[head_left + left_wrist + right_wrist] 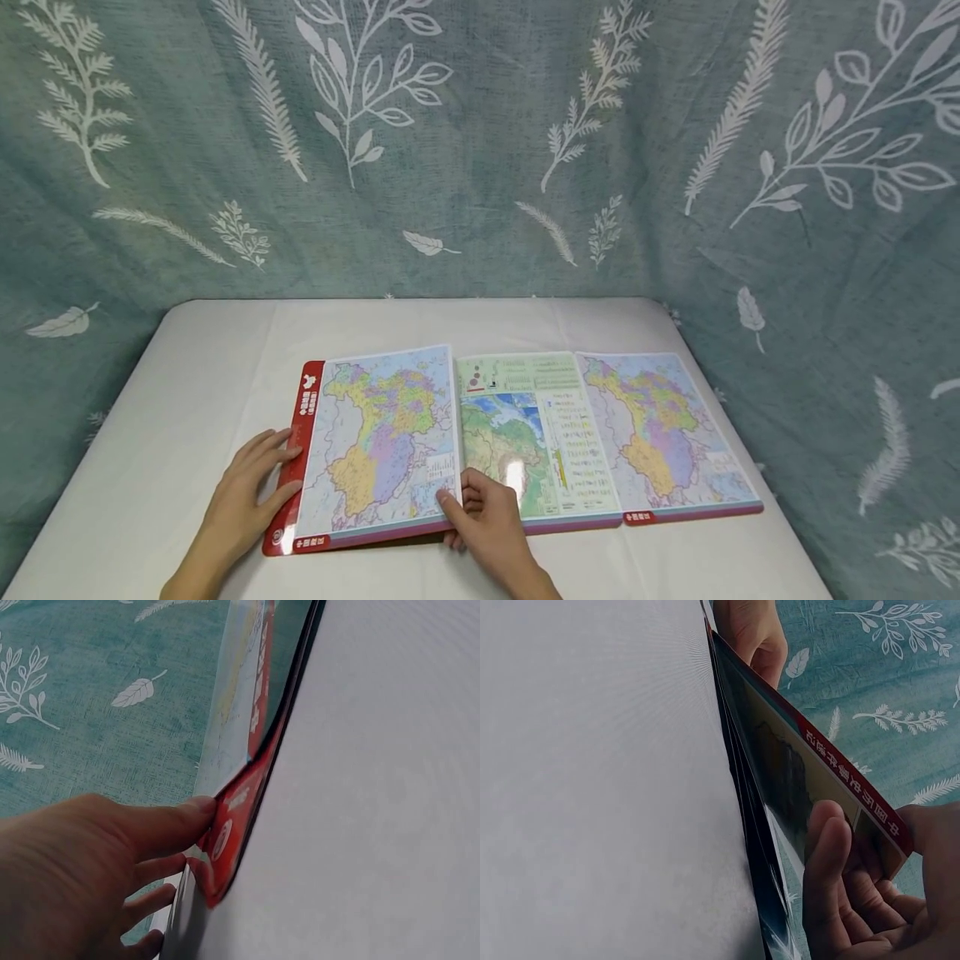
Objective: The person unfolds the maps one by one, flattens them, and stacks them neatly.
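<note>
A green curtain (487,150) with white leaf prints hung behind and beside a white table (210,358). On the table, toward its near side and right of centre, a glossy folding map (517,454) lay spread in a row of three panels. The left panel (382,442), in pastel colours, overlapped the middle panel (502,425), which was mostly green and blue and carried a bright glare spot; the right panel (667,433) was pastel too. A person's left hand (243,492) rested at the map's left edge, its fingers extended and slightly spread, thumb apart, touching rather than gripping. The right hand (491,521) pinched the near right corner of the left panel, thumb on top and fingers curled beneath; the right wrist view showed that panel tilted up, with a printed underside. A red strip (307,408) with white lettering bordered the left edge. Small red tags (311,542) marked the near edges of the outer panels.
</note>
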`<state>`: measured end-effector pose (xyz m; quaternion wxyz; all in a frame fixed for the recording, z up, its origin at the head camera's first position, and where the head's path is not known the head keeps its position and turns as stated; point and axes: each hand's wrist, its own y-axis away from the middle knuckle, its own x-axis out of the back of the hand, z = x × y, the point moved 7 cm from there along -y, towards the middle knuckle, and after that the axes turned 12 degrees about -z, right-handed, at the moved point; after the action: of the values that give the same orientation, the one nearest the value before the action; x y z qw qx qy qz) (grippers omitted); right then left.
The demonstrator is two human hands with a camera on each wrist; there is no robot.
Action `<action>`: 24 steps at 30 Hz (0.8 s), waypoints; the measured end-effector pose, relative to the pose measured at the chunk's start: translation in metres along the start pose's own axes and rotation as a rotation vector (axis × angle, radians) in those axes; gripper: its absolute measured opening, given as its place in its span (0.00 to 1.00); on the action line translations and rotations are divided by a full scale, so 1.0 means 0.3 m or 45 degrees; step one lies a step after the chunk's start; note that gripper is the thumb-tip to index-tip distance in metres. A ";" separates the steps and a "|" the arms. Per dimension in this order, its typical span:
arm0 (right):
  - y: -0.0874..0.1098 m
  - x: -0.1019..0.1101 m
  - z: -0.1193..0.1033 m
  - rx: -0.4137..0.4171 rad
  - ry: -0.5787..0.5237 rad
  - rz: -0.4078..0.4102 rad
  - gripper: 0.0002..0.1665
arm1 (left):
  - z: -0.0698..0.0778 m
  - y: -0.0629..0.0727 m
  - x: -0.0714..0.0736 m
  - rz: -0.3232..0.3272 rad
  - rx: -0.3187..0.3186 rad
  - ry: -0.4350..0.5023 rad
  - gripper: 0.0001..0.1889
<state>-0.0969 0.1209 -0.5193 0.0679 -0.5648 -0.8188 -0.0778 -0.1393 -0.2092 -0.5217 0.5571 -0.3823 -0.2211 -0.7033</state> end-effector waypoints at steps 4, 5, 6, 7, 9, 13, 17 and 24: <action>-0.002 -0.001 -0.012 0.025 -0.010 0.024 0.17 | -0.002 0.003 0.005 0.009 0.003 -0.001 0.29; -0.003 -0.002 -0.016 0.034 -0.011 0.030 0.16 | -0.002 0.002 0.006 0.010 0.004 0.000 0.29; -0.003 -0.002 -0.020 0.046 -0.011 0.037 0.15 | -0.002 0.000 0.006 0.005 0.010 0.002 0.29; -0.002 -0.001 -0.024 0.055 -0.014 0.045 0.14 | -0.003 -0.002 0.006 0.003 0.014 0.005 0.29; 0.001 0.002 -0.032 0.071 -0.017 0.063 0.14 | -0.003 -0.004 0.005 -0.003 0.021 0.008 0.29; 0.011 0.016 -0.048 0.099 -0.013 0.119 0.14 | -0.002 -0.003 0.001 0.002 0.017 0.013 0.28; 0.018 0.034 -0.067 0.138 0.000 0.170 0.14 | 0.001 0.005 0.003 0.028 -0.003 0.004 0.27; 0.026 0.067 -0.112 0.229 -0.027 0.238 0.13 | 0.000 0.003 0.008 0.031 -0.001 0.012 0.27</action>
<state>-0.0958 0.1351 -0.4819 0.1168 -0.6309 -0.7669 0.0087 -0.1388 -0.2109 -0.5198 0.5666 -0.3819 -0.2134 -0.6982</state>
